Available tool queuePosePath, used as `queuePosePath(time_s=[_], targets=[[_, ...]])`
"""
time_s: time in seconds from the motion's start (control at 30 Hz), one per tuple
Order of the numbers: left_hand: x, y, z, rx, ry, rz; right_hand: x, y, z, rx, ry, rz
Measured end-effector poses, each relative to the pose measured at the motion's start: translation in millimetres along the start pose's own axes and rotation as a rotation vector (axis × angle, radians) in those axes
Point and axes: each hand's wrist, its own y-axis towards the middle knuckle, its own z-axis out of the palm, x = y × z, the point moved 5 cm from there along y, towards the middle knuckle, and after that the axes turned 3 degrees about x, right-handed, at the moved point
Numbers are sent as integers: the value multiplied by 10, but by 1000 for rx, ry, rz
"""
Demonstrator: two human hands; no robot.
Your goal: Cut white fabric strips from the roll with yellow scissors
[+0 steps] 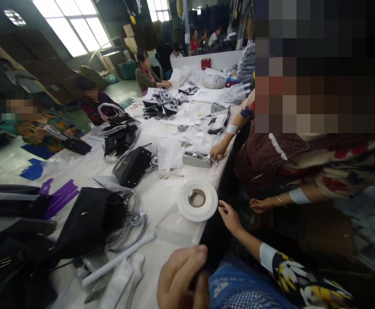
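My left hand (182, 277) is at the bottom of the view, over the table's near edge. Its fingers are half curled and the thumb stands apart, with nothing visible between them. Farther right, my right hand (230, 219) reaches out from a dark floral sleeve, fingers loosely extended and holding nothing. Its fingertips are right beside the rim of a wide white roll (185, 210) with a cardboard core; whether they touch cannot be made out. Left of my hands lie a black handbag (80, 223), a coiled grey strap (135, 219) and a long white wrapped strip (118, 259).
A co-worker's hand (218, 151) is at a grey tape dispenser (195, 159) on the table's right side. That person's other hand (264, 204) hangs near mine. More black bags (132, 165) and plastic wrapping cover the long white table (164, 193). Several people sit along its far side.
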Motion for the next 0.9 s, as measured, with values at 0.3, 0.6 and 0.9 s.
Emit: queuePosePath(time_s=[0.3, 0.6, 0.9], targets=[[902, -362, 556, 83, -71, -210, -30, 217, 203, 98, -65, 124], [1685, -679, 994, 173, -247, -549, 452, 245, -460, -137, -212, -368], [1980, -411, 1381, 157, -274, -677, 988, 725, 76, 220, -497, -799]])
